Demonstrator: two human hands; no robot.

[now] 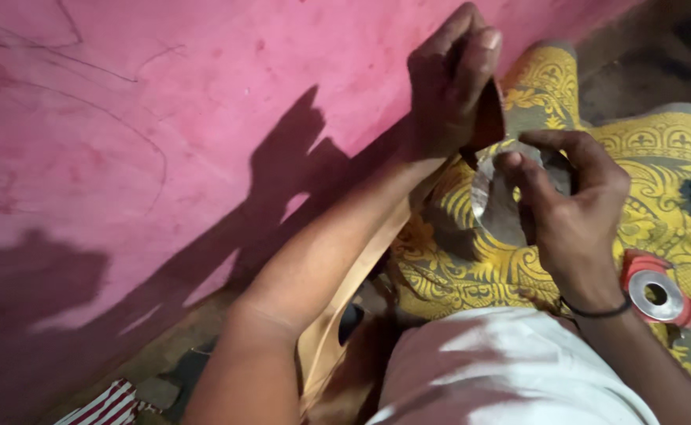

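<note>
Fingertips [511, 161] of the right hand [574, 208] pinch the near edge of a thin, clear, shiny round sheet of film [483, 189], thumb and forefinger closed on it while the other fingers curl above. Just beyond, the left hand [452, 83] is folded shut around a small brown leather-like piece [489, 118], its thumb pressing the flap against the bent fingers. Both hands meet over the person's lap, the brown piece touching the upper rim of the clear sheet.

Under them lies a yellow and grey patterned cloth [660, 169] spread across the knees. A thin dark band [597, 311] circles the right wrist. Near that wrist, on the cloth, rests a red round holder with a silver metal ring [656, 295] set in it. A long tan strip of leather [338, 315] hangs below the left forearm. White fabric [503, 370] covers the person's body at the bottom, and a pink wall [125, 118] fills the left side.
</note>
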